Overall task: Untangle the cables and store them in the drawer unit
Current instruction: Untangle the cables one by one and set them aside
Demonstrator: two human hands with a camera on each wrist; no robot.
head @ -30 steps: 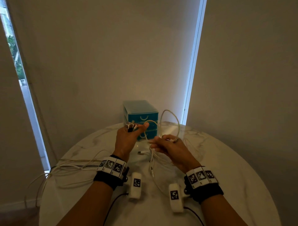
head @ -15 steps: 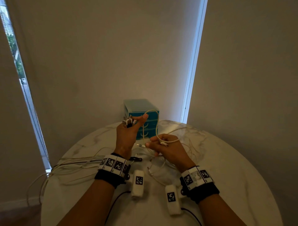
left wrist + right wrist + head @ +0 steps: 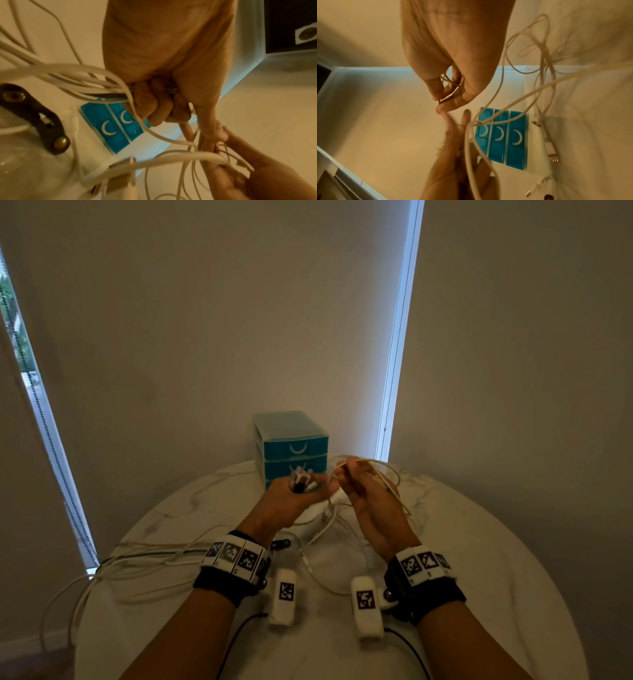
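Observation:
Above the round marble table (image 3: 479, 542), my left hand (image 3: 294, 498) grips a bundle of white cables (image 3: 82, 83) whose plug ends (image 3: 301, 479) stick up out of the fist. My right hand (image 3: 359, 484) pinches a thin white cable (image 3: 387, 484) near its tip, close beside the left hand; that cable loops out to the right and hangs down to the table. The blue three-drawer unit (image 3: 291, 446) stands just behind both hands with all its drawers closed (image 3: 501, 136).
Long white cables (image 3: 144, 559) trail from the left hand over the table's left edge. Loose cables and plug ends (image 3: 551, 148) lie on the table in front of the drawer unit, and a dark leather cable strap (image 3: 39, 117) lies near my left wrist. Walls and blinds stand behind.
My right hand has risen and moved up close to the left hand, carrying the thin cable with it. The left hand has kept its grip on the bundle and tilted a little rightward.

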